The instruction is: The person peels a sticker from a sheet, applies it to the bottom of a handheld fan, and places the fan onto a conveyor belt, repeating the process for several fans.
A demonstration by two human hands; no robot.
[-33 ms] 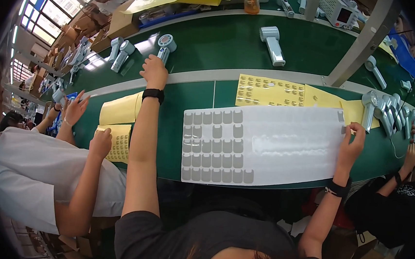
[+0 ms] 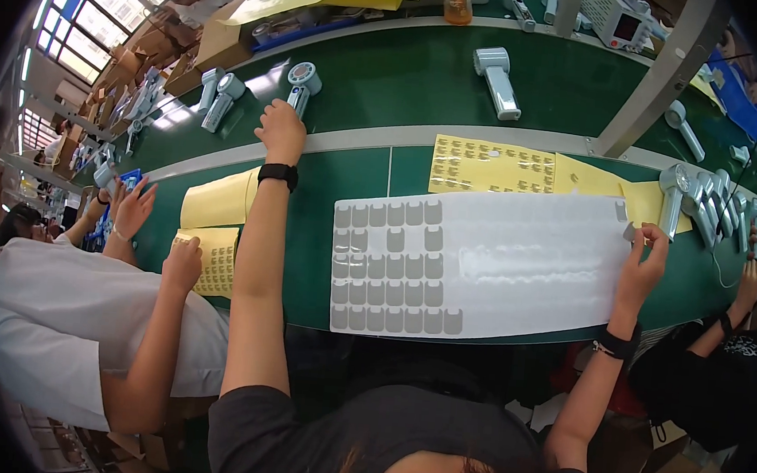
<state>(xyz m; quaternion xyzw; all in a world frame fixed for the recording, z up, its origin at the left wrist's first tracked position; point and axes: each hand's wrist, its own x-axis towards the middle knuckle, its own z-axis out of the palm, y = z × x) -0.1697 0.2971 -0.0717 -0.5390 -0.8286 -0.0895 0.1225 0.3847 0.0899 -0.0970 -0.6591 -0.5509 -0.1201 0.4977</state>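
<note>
Dark-framed windows [image 2: 92, 2] (bright with daylight) slant at upper left, beyond a long green-topped bench [image 2: 396, 69].

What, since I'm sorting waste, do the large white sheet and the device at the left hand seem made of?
White sheet: probably glossy coated paper or film, given its bright reflections. Device: likely smooth, hard plastic, judging by its rounded moulding.

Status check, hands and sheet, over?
Left hand at round-headed device. Right hand pinching grey sticker by edge of white sheet. Co-worker's hand near left forearm.
</note>
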